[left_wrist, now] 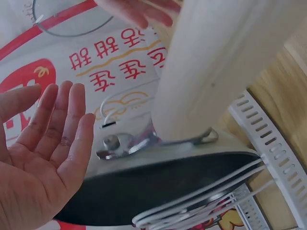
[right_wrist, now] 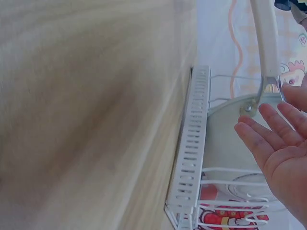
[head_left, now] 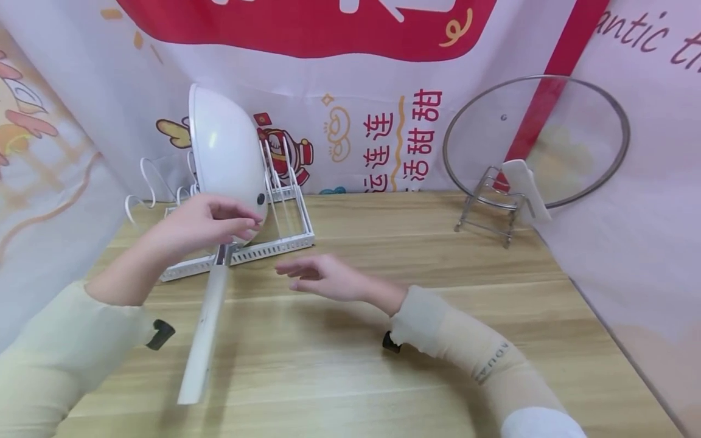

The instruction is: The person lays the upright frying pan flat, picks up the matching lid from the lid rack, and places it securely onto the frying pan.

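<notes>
A white frying pan (head_left: 227,146) with a dark inside (left_wrist: 144,194) stands on its edge in a white wire rack (head_left: 274,248). Its long white handle (head_left: 205,334) points toward me over the wooden table. My left hand (head_left: 210,219) hovers in front of the pan, above where the handle joins; its fingers (left_wrist: 60,120) are loosely bent and hold nothing. To the right of the handle, my right hand (head_left: 328,277) hangs over the table with relaxed fingers and an empty palm (right_wrist: 292,167). In the right wrist view a gap separates it from the rack.
A round glass lid (head_left: 476,131) with a metal rim leans upright in a small metal stand (head_left: 487,201) at the back right. Attached to or beside it is a white piece (head_left: 526,188). Printed cloth (head_left: 350,79) hangs behind the wooden table (head_left: 306,377) and along its sides.
</notes>
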### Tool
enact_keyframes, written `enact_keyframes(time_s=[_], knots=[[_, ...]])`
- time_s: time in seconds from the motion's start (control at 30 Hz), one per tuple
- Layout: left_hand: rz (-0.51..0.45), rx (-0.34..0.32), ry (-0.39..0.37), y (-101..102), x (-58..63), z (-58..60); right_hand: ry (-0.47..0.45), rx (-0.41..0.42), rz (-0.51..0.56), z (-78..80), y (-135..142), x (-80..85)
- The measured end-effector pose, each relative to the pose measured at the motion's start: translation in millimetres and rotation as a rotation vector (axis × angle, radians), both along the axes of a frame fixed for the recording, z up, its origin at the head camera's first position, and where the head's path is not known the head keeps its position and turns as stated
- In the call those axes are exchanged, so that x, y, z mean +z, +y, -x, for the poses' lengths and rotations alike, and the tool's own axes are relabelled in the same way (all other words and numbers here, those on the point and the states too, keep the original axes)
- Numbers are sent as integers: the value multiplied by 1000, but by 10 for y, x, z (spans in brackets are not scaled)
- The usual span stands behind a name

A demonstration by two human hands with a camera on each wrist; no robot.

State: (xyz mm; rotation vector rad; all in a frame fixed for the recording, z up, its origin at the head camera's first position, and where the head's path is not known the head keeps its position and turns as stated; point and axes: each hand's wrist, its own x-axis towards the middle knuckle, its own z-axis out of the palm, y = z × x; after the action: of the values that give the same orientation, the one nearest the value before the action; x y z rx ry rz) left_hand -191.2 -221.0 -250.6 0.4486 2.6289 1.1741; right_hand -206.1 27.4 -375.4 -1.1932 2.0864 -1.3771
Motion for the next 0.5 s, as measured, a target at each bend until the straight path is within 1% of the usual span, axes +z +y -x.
enact_keyframes(time_s=[0.07,0.17,0.27,0.4,0.5], knots=[[-10,-2,-13,-90,-9,-2,-17,10,7,-25,-36,-8],[-56,-9,-52,-239,-49,-7,-36,37,8,-66,-87,-23],[-138,-23,-87,-390,-104,-17,-57,62,15,-105,-132,-47],[-216,-38,-93,-546,-169,-25,-84,66,22,-146,-169,-77],[-242,-42,-98,-615,-203,-26,-102,61,28,-168,-184,-86]])
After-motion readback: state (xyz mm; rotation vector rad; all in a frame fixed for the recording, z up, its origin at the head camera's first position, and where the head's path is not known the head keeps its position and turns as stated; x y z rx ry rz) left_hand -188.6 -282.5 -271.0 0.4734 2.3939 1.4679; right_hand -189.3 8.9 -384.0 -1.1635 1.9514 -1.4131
